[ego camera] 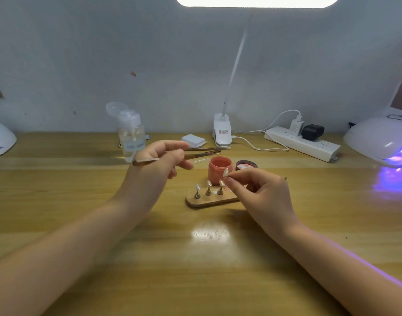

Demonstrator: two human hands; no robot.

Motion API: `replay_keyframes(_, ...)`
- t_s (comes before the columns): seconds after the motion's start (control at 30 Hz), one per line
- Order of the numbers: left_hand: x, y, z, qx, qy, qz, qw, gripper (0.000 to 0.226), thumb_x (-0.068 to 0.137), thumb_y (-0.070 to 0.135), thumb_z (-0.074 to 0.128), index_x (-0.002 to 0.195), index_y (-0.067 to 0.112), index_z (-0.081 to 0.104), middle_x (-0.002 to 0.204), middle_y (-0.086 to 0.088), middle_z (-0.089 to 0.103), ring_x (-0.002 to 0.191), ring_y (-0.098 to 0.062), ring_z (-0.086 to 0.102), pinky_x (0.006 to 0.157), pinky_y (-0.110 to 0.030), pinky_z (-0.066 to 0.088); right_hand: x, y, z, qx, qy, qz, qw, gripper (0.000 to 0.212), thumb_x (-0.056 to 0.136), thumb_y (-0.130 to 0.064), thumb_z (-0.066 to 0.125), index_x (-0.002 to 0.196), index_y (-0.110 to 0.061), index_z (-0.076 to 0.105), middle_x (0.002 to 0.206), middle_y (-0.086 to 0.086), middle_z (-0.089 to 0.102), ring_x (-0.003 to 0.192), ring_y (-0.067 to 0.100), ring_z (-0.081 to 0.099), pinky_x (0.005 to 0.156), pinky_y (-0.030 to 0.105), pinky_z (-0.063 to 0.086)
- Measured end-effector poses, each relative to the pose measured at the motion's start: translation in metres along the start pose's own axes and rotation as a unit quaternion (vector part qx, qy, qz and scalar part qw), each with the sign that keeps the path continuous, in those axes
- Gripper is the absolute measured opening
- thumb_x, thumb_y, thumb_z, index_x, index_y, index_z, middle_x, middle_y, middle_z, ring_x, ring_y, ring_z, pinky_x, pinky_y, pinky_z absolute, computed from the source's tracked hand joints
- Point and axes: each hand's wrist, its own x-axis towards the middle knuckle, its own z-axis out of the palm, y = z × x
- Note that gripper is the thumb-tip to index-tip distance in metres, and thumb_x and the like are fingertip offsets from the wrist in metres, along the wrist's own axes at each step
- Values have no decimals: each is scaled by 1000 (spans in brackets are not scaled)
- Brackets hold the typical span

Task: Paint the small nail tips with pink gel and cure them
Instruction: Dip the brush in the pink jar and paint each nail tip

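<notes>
Bare forearms – no sleeves, unadorned hands (163,160)

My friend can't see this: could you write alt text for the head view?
A person's right hand pinches a nail tip above a wooden stand while the left hand holds a brush, beside an open pink gel jar.
</notes>
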Motion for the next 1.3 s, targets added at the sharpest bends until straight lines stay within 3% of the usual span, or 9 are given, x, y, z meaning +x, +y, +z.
replay_keyframes(0.17, -40, -3, 7, 137, -60, 195, 969, 21, 87, 32, 55, 102, 27, 68, 86, 7, 71, 83, -12, 67, 68, -15, 50, 0, 1, 0, -27, 9, -16, 999, 10, 80, -15, 75, 90, -15, 76, 67, -15, 64, 56, 0, 53, 54, 8, 36)
replay_keyframes(0.33, -45, -4, 10, 199, -61, 261, 943, 22, 89, 32, 53, 105, 27, 66, 90, 12, 70, 88, -11, 65, 74, -23, 51, -1, 0, 0, -35, 17, -36, 999, 13, 79, -11, 76, 92, -14, 76, 70, -17, 64, 61, -3, 55, 55, 7, 36)
replay_keyframes(0.47, -45, -7, 9, 198, -68, 258, 943, 21, 87, 30, 53, 100, 26, 68, 85, 10, 70, 84, -13, 65, 72, -27, 51, 0, 2, 0, -39, 20, -33, 999, 11, 80, -12, 76, 90, -15, 76, 68, -17, 63, 57, -1, 53, 55, 8, 36)
replay_keyframes(0.63, -46, -7, 10, 175, -48, 251, 951, 21, 87, 28, 50, 96, 23, 68, 80, 10, 68, 82, -8, 64, 71, -11, 45, 0, 3, 1, -34, 20, -32, 999, 10, 80, -13, 75, 89, -18, 76, 69, -15, 65, 57, 2, 52, 55, 10, 36)
replay_keyframes(0.8, -46, -8, 12, 156, -63, 218, 962, 24, 87, 36, 51, 100, 26, 68, 83, 11, 71, 82, -10, 65, 70, -17, 47, 0, 3, 1, -19, 20, -16, 999, 9, 81, -13, 75, 88, -20, 75, 66, -17, 63, 56, 2, 52, 54, 10, 36)
replay_keyframes(0.9, -47, -8, 10, 130, -68, 209, 967, 23, 87, 35, 50, 96, 26, 69, 81, 9, 71, 80, -12, 66, 69, -23, 51, 1, 4, 0, -3, 23, 1, 1000, 10, 81, -15, 75, 86, -24, 73, 71, -13, 67, 60, 6, 56, 58, 24, 46)
replay_keyframes(1.07, -47, -8, 14, 96, -54, 188, 976, 15, 92, 26, 56, 101, 28, 67, 87, 8, 72, 86, -13, 68, 72, -16, 50, 0, 3, 1, 7, 16, 2, 1000, 10, 82, -15, 74, 86, -24, 73, 73, -11, 69, 61, 9, 57, 58, 31, 48)
replay_keyframes(1.2, -49, -9, 13, 106, -71, 174, 977, 23, 86, 35, 51, 95, 23, 68, 82, 5, 71, 83, -14, 67, 72, -22, 51, 0, 3, 1, 18, 15, 5, 1000, 16, 82, -13, 74, 87, -28, 71, 76, -10, 70, 65, 10, 62, 61, 34, 52)
replay_keyframes(1.3, -49, -9, 13, 80, -58, 178, 979, 24, 87, 34, 50, 96, 20, 68, 82, 3, 71, 82, -12, 67, 71, -16, 49, 0, 3, 1, 18, 10, -4, 1000, 21, 83, -14, 73, 85, -35, 69, 75, -13, 69, 65, 8, 61, 60, 32, 52)
